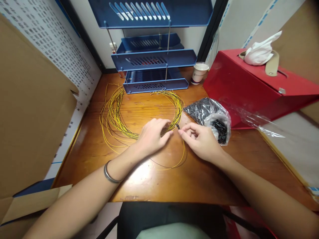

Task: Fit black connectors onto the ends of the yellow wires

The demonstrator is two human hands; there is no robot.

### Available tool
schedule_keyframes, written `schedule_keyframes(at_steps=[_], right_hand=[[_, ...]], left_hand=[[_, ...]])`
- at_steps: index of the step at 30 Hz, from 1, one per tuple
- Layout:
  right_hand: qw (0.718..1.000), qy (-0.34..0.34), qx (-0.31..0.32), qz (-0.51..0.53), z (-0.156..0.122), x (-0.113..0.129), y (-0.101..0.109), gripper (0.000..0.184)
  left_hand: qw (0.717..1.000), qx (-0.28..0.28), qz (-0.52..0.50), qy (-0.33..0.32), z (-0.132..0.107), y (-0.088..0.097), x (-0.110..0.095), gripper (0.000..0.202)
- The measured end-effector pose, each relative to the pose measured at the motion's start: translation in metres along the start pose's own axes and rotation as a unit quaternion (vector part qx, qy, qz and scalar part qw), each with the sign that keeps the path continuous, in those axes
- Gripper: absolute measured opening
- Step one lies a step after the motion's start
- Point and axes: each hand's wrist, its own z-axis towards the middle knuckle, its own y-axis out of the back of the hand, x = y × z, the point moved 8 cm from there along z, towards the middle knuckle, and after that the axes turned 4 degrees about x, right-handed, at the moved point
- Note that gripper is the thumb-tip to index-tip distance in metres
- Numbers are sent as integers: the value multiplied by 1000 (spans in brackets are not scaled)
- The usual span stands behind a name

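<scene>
A loose coil of thin yellow and dark wires lies on the wooden table. My left hand rests over the front of the coil, its thumb and fingers curved around some wires. Just to the right, my right hand pinches a small black connector piece between thumb and fingertips. One yellow wire loops down toward me below the hands. Beside my right hand sits a clear plastic bag of small black parts, its mouth rolled open toward me.
Behind the coil stands a blue tiered tray rack. A paper cup is at its right. The large red tissue box fills the right side. Cardboard rises at the left. The table's front edge is near my body.
</scene>
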Motion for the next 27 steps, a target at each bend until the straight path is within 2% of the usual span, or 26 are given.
schedule_keyframes(at_steps=[4,8,16,22,27], right_hand=[[999,-2,5,48,-2,-1,-2,23],[997,6,19,78,-3,1,-5,22],[972,-7,73,221,-3,7,-14,18],[964,-13,79,255,-3,8,-15,19],[963,-19,78,257,-2,4,-15,23]], left_hand=[[991,-51,-119,-17,-2,9,-10,25],[967,-56,-249,5,-3,5,-6,19],[951,-79,-300,22,-4,7,-2,12],[933,-48,-358,15,-2,2,-2,22],[913,-73,-401,29,-1,3,3,16]])
